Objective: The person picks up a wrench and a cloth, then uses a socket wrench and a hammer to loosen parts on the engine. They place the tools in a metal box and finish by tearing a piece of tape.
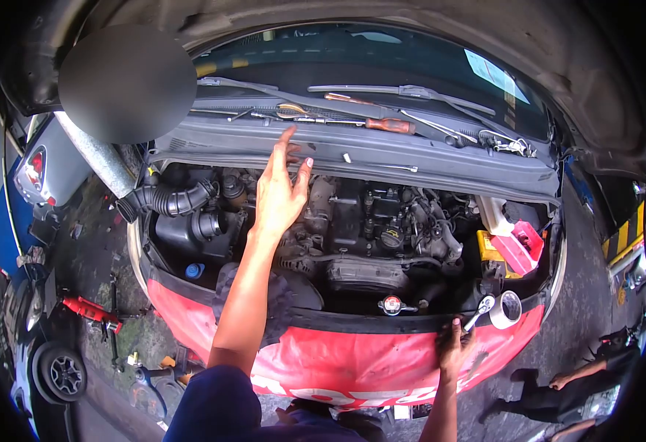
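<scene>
My left hand reaches over the engine bay toward the windshield cowl, fingers apart with nothing in them. Beyond its fingertips, several tools lie at the windshield base, including a screwdriver with an orange-brown handle. Closer in on the cowl is a thin metal rod, with a small pale piece beside it. At the front edge, my right hand is closed around the handle end of a ratchet wrench. The ratchet head points up and right, next to a roll of white tape.
A red cover drapes the car's front. The engine is exposed; a cut-open red container sits at right. The radiator cap is at front centre. A red jack stands left; another person's arm shows lower right.
</scene>
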